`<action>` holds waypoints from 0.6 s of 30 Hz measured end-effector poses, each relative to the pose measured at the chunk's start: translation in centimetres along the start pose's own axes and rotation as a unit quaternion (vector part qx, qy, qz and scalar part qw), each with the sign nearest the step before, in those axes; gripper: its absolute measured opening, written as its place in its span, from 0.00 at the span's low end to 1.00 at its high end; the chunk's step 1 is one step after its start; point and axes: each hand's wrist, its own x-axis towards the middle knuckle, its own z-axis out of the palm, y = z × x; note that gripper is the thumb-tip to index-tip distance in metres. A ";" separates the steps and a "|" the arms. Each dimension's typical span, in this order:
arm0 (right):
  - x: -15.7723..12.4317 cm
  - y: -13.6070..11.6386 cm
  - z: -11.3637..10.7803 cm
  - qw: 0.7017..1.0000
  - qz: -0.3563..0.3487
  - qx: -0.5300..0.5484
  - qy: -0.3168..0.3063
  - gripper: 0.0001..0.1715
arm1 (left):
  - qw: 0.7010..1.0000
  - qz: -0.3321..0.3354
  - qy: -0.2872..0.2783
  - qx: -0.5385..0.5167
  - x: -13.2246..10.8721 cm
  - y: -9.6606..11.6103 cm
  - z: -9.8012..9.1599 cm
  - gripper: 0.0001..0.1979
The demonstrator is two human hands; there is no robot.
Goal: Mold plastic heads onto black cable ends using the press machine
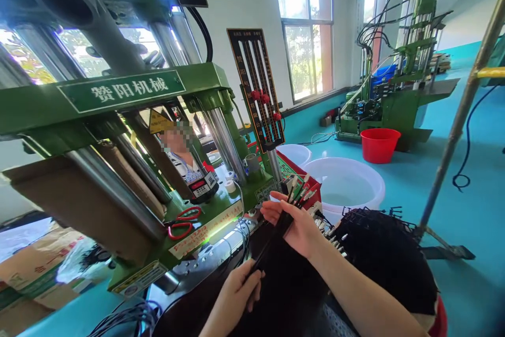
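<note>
A bundle of black cables [278, 227] with light metal plug ends slants up across the middle of the view. My left hand [239, 290] is closed around the lower part of the bundle. Higher up, my right hand [302, 229] grips it near the plug ends, the bundle lying between thumb and fingers. More silvery plugs [335, 242] show just beyond my right wrist. In front of both hands stands the green press machine [224, 205], and red-handled scissors [182, 224] rest on its bed.
Right of my right arm is a heap of black moulded pieces [384, 258]. A white tub [347, 182] and a red bucket [381, 145] stand behind. Loose cables [126, 318] lie at lower left. A metal pole [453, 121] rises at right. A person [179, 161] is beyond the press.
</note>
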 end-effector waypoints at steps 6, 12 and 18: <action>-0.3 -0.6 -0.8 0.993 -0.001 -0.114 0.018 0.14 | 0.999 0.035 0.028 0.025 1.8 2.1 1.4 0.13; -0.4 -1.6 -2.9 0.990 0.010 -0.120 -0.071 0.16 | 0.981 0.109 0.144 0.074 3.2 5.2 2.6 0.06; 0.1 -1.5 -4.2 0.987 0.010 -0.150 -0.052 0.06 | 0.991 0.038 0.053 -0.119 3.2 5.5 1.5 0.12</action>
